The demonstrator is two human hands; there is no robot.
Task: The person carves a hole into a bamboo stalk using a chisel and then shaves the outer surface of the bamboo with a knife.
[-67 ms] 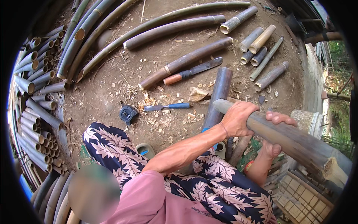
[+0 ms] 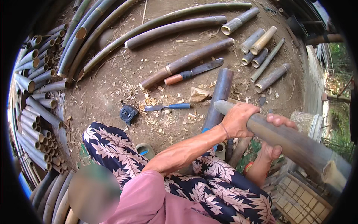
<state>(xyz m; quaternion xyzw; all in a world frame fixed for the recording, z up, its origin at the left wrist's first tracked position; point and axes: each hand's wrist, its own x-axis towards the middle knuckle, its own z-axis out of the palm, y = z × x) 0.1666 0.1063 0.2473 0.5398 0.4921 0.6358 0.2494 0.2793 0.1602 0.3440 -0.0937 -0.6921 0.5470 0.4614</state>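
Note:
A long grey-brown bamboo pole [image 2: 294, 138] slants across the right side, its narrow end toward the middle and a pale cut patch [image 2: 333, 175] near its lower right part. My left hand [image 2: 240, 118] is closed over the pole close to the narrow end. Farther along, my right hand [image 2: 274, 132] grips it, fingers over the upper side and thumb on the lower. The narrow end lies over a dark bamboo tube [image 2: 222, 87] standing out from near my feet. To the left are a blue-handled chisel [image 2: 175, 106], a black tape measure [image 2: 128, 114] and a big knife [image 2: 194, 71] on the ground.
Bamboo poles [image 2: 175, 31] lie across the far ground. Short cut tubes [image 2: 253, 41] sit at the far right. Stacked bamboo [image 2: 35, 136] fills the left side. A wood chunk [image 2: 199, 95] and scattered chips surround the tools. A gridded crate [image 2: 302, 198] stands at lower right.

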